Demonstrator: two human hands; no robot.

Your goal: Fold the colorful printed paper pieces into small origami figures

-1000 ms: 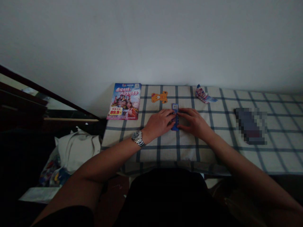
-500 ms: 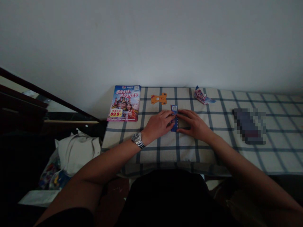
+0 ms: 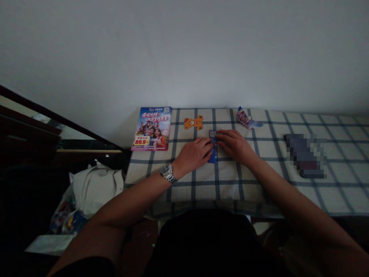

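Note:
A narrow strip of folded paper (image 3: 213, 157), blue with a QR code at its top end, lies upright to me on the checked cloth. My left hand (image 3: 194, 154) comes at it from the left, fingers bent and their tips pressed on its left side and middle. At its upper right edge, my right hand (image 3: 235, 145) grips the strip with fingertips close together; its thumb is mostly hidden. A silver wristwatch (image 3: 168, 173) is on my left wrist. Above the strip, a brown cartoon bear cutout (image 3: 193, 122) lies flat.
Printed flyers (image 3: 152, 129) lie at the cloth's left end. A crumpled piece of printed paper (image 3: 247, 119) is near the wall (image 3: 201, 54). To the right lies a dark, pixelated object (image 3: 305, 156). A white bag (image 3: 96, 186) stands below on the left, beside a dark rail (image 3: 63, 117).
My right hand's lower fingers have slid up from the strip's bottom end towards its upper part. The strip tilts slightly now. My left hand stays on it.

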